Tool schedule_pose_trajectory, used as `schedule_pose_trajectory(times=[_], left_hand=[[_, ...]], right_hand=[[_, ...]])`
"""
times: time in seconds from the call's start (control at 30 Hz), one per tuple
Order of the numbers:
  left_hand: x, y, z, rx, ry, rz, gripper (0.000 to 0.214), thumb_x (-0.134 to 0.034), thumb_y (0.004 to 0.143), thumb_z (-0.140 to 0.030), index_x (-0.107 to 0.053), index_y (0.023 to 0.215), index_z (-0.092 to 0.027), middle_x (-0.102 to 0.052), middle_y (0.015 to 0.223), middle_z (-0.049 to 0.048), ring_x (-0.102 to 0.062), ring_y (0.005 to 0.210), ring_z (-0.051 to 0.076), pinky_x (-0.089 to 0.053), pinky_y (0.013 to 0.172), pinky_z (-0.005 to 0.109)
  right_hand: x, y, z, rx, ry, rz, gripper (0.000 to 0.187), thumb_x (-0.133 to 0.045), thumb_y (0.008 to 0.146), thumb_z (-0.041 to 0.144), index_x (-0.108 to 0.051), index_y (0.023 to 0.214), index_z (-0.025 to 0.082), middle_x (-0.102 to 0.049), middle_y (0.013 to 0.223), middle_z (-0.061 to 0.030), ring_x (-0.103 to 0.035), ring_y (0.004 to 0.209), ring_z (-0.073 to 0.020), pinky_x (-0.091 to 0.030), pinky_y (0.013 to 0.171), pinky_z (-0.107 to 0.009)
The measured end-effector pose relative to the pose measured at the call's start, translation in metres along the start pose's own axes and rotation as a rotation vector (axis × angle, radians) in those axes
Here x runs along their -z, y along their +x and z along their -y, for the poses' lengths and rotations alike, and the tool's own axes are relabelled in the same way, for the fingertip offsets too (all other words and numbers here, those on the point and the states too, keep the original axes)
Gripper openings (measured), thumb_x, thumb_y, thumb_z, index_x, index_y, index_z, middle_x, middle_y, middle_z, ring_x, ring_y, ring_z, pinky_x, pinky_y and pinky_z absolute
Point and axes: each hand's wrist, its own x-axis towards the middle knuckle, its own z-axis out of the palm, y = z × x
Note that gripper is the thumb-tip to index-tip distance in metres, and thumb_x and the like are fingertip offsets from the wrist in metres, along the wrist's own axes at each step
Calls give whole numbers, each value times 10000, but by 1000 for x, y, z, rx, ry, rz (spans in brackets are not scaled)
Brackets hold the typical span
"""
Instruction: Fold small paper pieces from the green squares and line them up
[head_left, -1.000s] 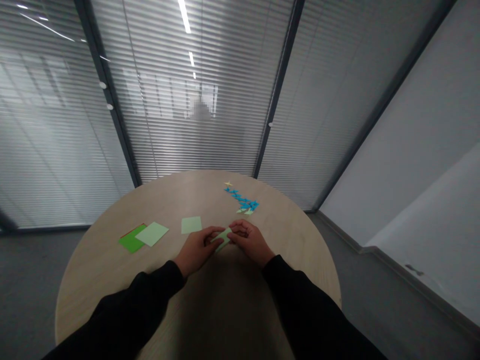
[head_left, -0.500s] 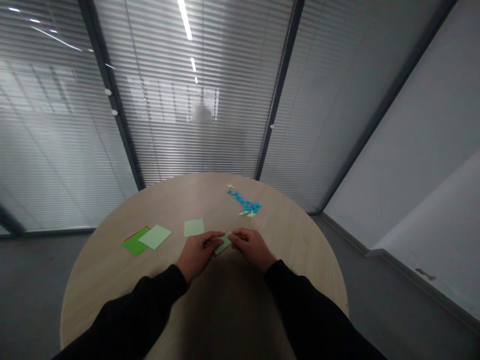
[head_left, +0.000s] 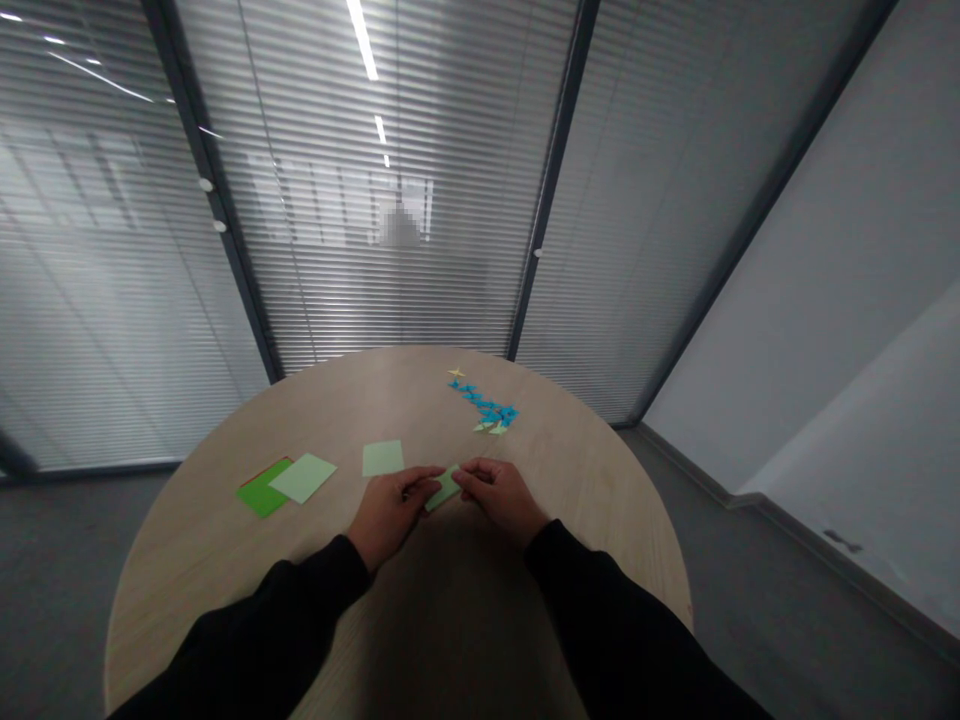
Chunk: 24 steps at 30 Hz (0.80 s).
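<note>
A small folded piece of light green paper (head_left: 444, 490) is held between my two hands just above the table. My left hand (head_left: 390, 512) pinches its left end between thumb and fingers. At the other end, my right hand (head_left: 496, 494) grips the paper's upper right corner, fingers closed. Just beyond my left hand lies a flat pale green sheet (head_left: 382, 458). Past my right hand, several small blue folded paper pieces (head_left: 487, 408) form a cluster, with pale green folded pieces (head_left: 491, 428) at its near side.
On the left of the round wooden table (head_left: 187, 560), another pale green sheet (head_left: 303, 478) overlaps a bright green stack of paper (head_left: 262, 492) with a reddish edge. A yellow folded piece (head_left: 456, 373) lies near the far rim. Blinds (head_left: 397, 290) cover the glass wall behind.
The view has shifted slightly, so everything sits a little further left. Both hands keep hold of the folded paper, with only very small finger movement.
</note>
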Motion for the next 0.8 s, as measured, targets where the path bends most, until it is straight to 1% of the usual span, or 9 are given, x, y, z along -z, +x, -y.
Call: schedule_pose_trajectory(times=[0.1,0.2,0.33,0.43,0.53,0.63,0.73,0.8], left_hand=[[0,0,0,-7,2,8,374,-531,905,-392,-751,1119,-179,-772,768,50,-678,617,190,-523,641,303],[0,0,3,-1,-20,-10,373,-539,903,-413,-752,1112,-187,-767,751,46,-684,622,193,-527,629,300],[-2,0,5,10,-42,-32,366,-554,895,-420,-759,1091,-188,-775,781,57,-683,622,191,-533,630,303],[-2,0,5,13,-35,-37,362,-560,894,-410,-760,1093,-185,-765,739,52,-679,616,190,-525,629,304],[-2,0,5,5,-31,-40,360,-550,904,-402,-761,1093,-181,-749,697,46,-672,612,187,-514,634,299],[-2,-1,5,14,-39,-39,357,-548,905,-394,-761,1088,-173,-748,709,48,-669,616,186,-506,629,296],[-2,-1,4,2,-23,-24,379,-535,917,-411,-748,1126,-177,-740,720,45,-666,629,185,-500,642,302],[-3,-1,4,-9,-3,-19,407,-571,897,-436,-726,1174,-182,-721,717,34,-651,626,181,-495,645,307]], right_hand=[[0,-1,1,-1,6,-4,333,-712,798,500,-691,791,168,-637,651,0,-568,586,-136,-440,585,-260],[0,-1,0,12,23,-2,327,-707,807,497,-695,797,171,-643,664,-2,-574,597,-137,-450,598,-264],[-1,-1,-1,5,71,-8,341,-719,792,512,-700,813,171,-657,682,-5,-581,602,-140,-458,604,-268],[-1,-1,0,2,91,-3,346,-726,778,519,-700,815,176,-662,696,-6,-578,606,-141,-465,610,-274],[-1,-1,2,-7,99,-11,335,-729,771,510,-695,798,177,-650,678,-3,-568,603,-142,-462,607,-277],[-1,-2,3,-12,109,-20,336,-739,762,502,-692,790,171,-636,657,2,-558,593,-137,-451,597,-272],[1,-2,5,-11,108,-29,340,-734,770,504,-695,799,168,-625,644,6,-557,594,-139,-448,596,-272],[1,-2,5,1,103,-48,340,-728,779,503,-702,813,166,-624,646,2,-558,602,-143,-448,601,-276]])
